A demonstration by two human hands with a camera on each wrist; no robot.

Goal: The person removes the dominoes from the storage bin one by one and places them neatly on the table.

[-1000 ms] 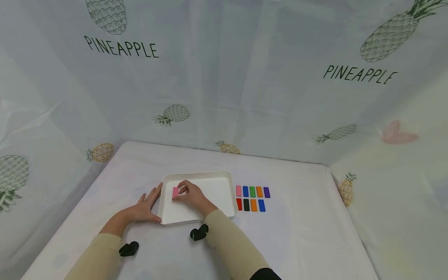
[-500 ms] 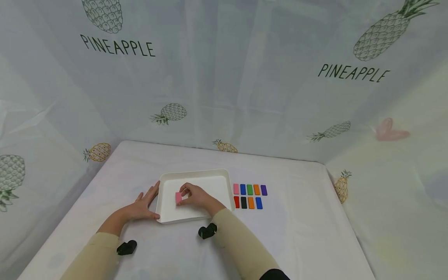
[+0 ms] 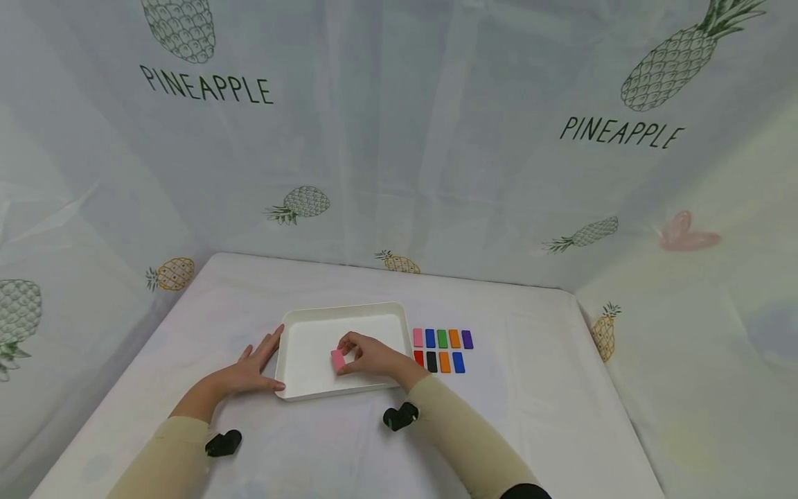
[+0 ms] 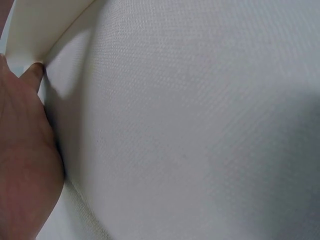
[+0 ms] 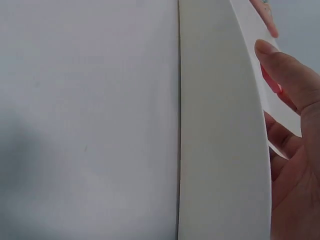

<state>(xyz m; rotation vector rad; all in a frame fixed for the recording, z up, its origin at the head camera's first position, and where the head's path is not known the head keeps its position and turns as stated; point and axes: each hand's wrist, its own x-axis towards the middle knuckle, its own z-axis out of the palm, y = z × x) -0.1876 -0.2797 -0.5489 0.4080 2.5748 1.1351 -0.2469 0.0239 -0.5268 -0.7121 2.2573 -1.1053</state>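
Inside the white tray [image 3: 312,315], my right hand [image 3: 377,359] pinches a small pink rectangular tile [image 3: 337,360] between thumb and fingers, close over the tray floor. The tile leans slightly. In the right wrist view the tile's pink edge [image 5: 270,80] shows behind the thumb [image 5: 280,62], with the tray's side wall [image 5: 220,130] in front. My left hand [image 3: 244,375] lies against the tray's left side, fingers spread and thumb at the front left corner. The left wrist view shows its palm [image 4: 25,150] along the tray, with most fingers out of sight.
Right of the tray lie two rows of coloured tiles: pink [image 3: 418,337], blue [image 3: 430,338], green [image 3: 442,338], orange [image 3: 454,338] and purple [image 3: 467,339] behind, then red, black [image 3: 431,362], orange and blue [image 3: 458,362]. A white cloth covers the table [image 3: 530,388].
My right hand has slid the pink tile rightward and slightly nearer across the tray, and the tile now tilts. The left hand keeps its place at the tray's side.
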